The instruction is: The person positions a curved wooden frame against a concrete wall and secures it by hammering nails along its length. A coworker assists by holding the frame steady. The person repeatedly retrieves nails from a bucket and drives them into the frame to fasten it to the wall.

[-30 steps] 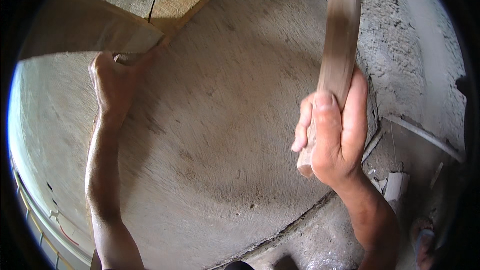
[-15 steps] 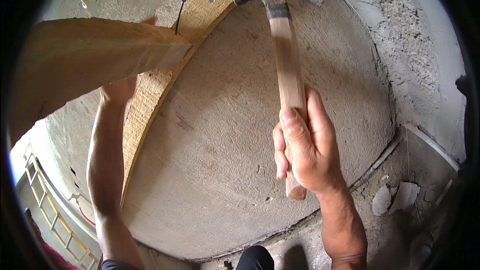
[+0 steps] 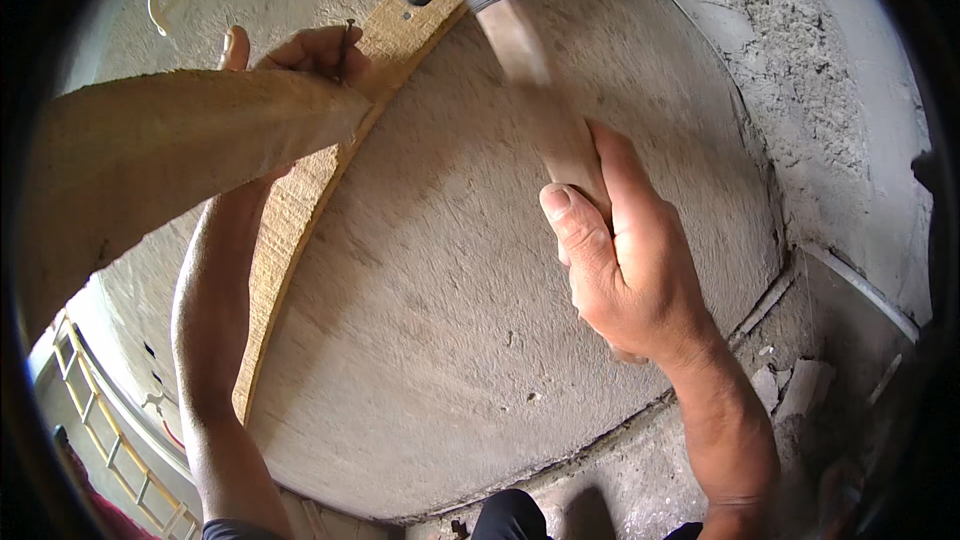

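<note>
now | right hand point(image 3: 640, 270): one hammer point(image 3: 538, 80) | left hand point(image 3: 308, 50): by one nail point(image 3: 346, 46), two boards point(image 3: 200, 140)

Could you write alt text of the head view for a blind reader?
A person's right hand holds a wooden-handled hammer before a rough grey-brown surface. The left hand, partly hidden behind a wooden board, is beside a dark nail. A flat wooden strip runs behind.

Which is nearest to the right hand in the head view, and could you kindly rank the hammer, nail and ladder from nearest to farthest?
1. Hammer: gripped in the right hand itself.
2. Nail: toward the upper left, by the left hand.
3. Ladder: at the far lower left.
</note>
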{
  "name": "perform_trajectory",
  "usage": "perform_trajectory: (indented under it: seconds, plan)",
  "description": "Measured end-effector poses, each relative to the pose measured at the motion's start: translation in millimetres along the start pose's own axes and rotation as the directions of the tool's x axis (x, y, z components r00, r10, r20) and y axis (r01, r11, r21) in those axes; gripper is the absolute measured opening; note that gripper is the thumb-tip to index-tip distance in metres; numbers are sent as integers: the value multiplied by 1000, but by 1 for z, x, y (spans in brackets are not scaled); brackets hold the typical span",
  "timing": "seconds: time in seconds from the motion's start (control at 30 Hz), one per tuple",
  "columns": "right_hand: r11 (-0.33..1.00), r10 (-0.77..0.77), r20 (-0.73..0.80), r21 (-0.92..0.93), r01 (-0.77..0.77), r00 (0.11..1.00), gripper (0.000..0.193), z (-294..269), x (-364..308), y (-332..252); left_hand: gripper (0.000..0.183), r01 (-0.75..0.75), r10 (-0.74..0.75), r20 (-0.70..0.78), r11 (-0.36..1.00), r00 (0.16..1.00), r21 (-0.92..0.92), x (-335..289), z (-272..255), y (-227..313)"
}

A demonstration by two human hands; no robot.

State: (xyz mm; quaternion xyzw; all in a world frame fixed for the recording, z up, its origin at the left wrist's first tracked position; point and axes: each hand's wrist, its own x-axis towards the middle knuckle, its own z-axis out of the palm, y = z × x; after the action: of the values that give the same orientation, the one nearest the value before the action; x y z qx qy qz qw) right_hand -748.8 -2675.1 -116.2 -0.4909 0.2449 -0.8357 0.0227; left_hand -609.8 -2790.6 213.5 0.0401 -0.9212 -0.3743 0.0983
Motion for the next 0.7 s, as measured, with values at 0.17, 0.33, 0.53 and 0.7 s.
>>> perform_trajectory:
  seconds: [0.17, 0.33, 0.53, 0.7]
  plan:
    - [991, -103, -11, -90, 101, 995, 49, -7, 19, -3, 97, 40, -41, 38, 999, 998, 36, 0, 1, 3]
    - [957, -276, -130, -133, 259, 952, 46, -2, 28, -14, 88, 39, -34, -71, 996, 997, 74, -2, -3, 0]
    - [985, 72, 208, -168, -37, 976, 50, -35, 35, -40, 81, 41, -34, -70, 994, 997, 98, -2, -3, 0]
    - [972, -234, -326, -73, 223, 916, 37, -33, 37, -38, 79, 87, -67, -173, 990, 983, 113, -5, 2, 1]
